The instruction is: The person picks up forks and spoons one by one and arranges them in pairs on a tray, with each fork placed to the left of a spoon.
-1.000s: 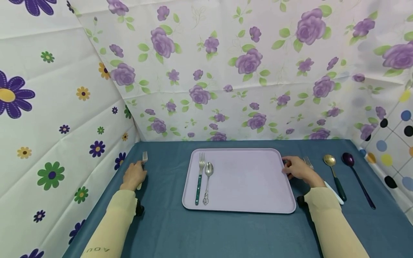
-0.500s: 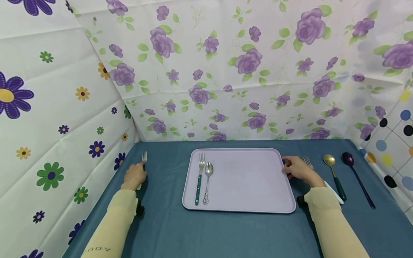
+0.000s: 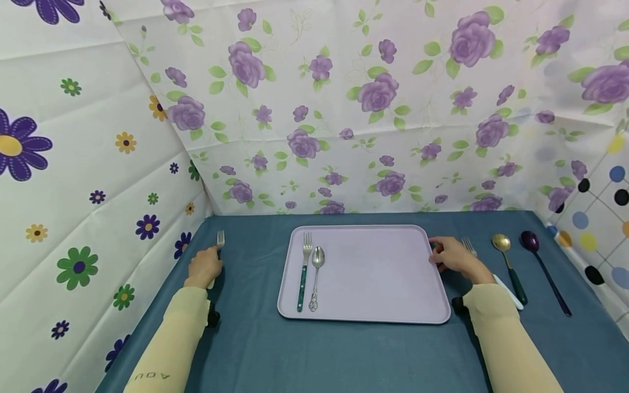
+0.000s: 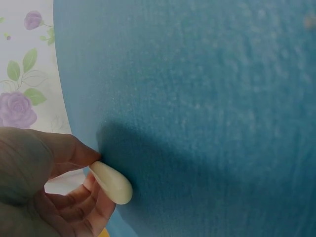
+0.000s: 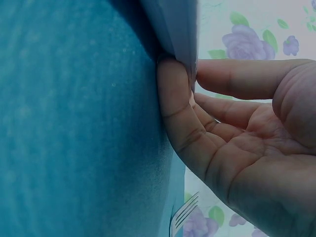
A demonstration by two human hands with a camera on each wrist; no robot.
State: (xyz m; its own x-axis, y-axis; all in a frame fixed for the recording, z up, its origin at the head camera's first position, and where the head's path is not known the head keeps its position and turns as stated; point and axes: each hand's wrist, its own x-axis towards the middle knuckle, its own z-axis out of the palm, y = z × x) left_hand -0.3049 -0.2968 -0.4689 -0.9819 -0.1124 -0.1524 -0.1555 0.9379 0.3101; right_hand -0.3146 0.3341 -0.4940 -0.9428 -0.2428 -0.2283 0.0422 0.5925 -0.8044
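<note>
Low at left of the head view, the left hand (image 3: 205, 267) pinches the cream handle of a white-handled fork (image 3: 219, 240) lying on the blue cloth (image 3: 344, 355). Right of centre, the right hand (image 3: 454, 255) grips the rim of the lilac tray (image 3: 373, 273), thumb apparently on top. Farther right lie a gold spoon (image 3: 502, 244) and a purple spoon (image 3: 530, 242).
</note>
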